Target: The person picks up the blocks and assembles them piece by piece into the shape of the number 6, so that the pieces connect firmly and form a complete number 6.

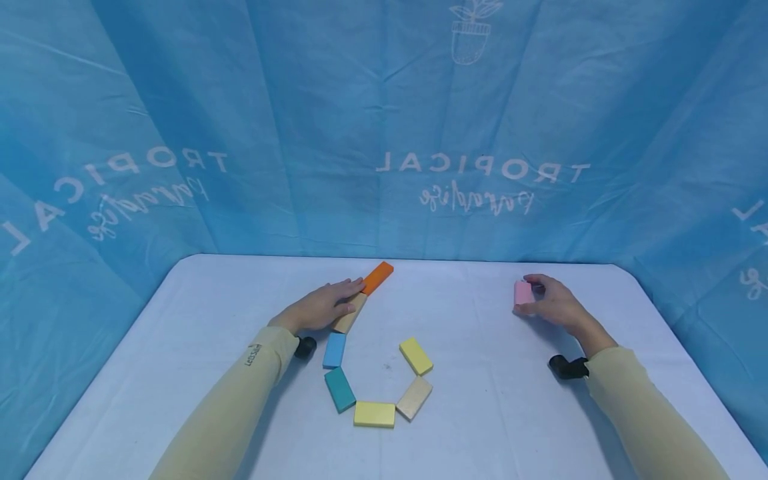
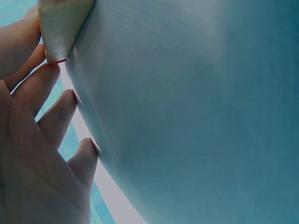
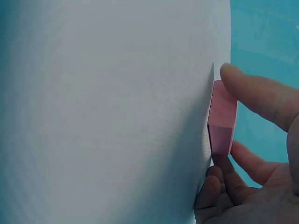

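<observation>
My left hand (image 1: pixel 321 307) is at a plain wooden block (image 1: pixel 350 315), its thumb and forefinger on that block. The forefinger reaches the spot where the block meets an orange block (image 1: pixel 378 277). In the left wrist view the other fingers spread down to the table past the block's end (image 2: pixel 58 37). My right hand (image 1: pixel 555 307) holds a pink block (image 1: pixel 523 293) between thumb and fingers at the table's right side. The right wrist view shows the pink block (image 3: pixel 223 116) at the tabletop, thumb on one end and fingers at the other.
From the wooden block a curved row continues: a blue block (image 1: pixel 334 351), a teal block (image 1: pixel 340 389), a yellow block (image 1: pixel 375 415), a light wooden block (image 1: pixel 414 399) and another yellow block (image 1: pixel 416 356). White cloth (image 1: pixel 480 400) covers the table; blue curtains (image 1: pixel 336 133) surround it.
</observation>
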Demonstrator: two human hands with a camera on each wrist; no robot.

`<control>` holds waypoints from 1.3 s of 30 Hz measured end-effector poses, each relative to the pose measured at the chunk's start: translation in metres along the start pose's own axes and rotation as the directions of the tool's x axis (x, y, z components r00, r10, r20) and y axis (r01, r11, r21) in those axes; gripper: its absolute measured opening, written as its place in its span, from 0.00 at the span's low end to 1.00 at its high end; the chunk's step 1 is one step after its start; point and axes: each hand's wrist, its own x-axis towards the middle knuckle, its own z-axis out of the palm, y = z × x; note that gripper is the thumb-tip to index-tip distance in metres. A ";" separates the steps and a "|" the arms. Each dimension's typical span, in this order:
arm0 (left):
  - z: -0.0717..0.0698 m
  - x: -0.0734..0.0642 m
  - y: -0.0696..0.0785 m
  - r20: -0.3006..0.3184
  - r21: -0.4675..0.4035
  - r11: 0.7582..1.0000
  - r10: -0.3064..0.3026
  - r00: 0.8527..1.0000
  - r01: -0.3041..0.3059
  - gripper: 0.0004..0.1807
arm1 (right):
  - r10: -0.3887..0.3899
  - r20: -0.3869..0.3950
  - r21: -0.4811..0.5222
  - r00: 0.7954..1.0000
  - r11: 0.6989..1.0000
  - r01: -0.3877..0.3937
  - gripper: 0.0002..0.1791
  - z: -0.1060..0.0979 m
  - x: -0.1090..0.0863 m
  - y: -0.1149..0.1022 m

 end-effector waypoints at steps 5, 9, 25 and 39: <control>0.000 0.000 0.000 0.001 -0.004 1.000 0.005 1.000 -0.005 0.33 | 0.002 -0.007 -0.023 1.000 1.000 -0.003 0.49 0.001 0.002 0.002; 0.000 0.000 0.000 0.002 -0.007 1.000 0.003 1.000 -0.003 0.33 | -0.015 -0.013 -0.026 1.000 1.000 0.015 0.47 0.002 0.002 0.003; -0.001 0.000 0.000 0.001 -0.002 1.000 0.004 1.000 -0.004 0.33 | -0.066 -0.053 -0.026 0.996 0.998 0.065 0.47 0.006 -0.010 -0.011; -0.002 -0.002 0.002 -0.003 -0.008 1.000 0.013 1.000 -0.013 0.32 | -0.169 -0.063 -0.010 0.984 0.986 0.169 0.42 0.023 -0.027 -0.049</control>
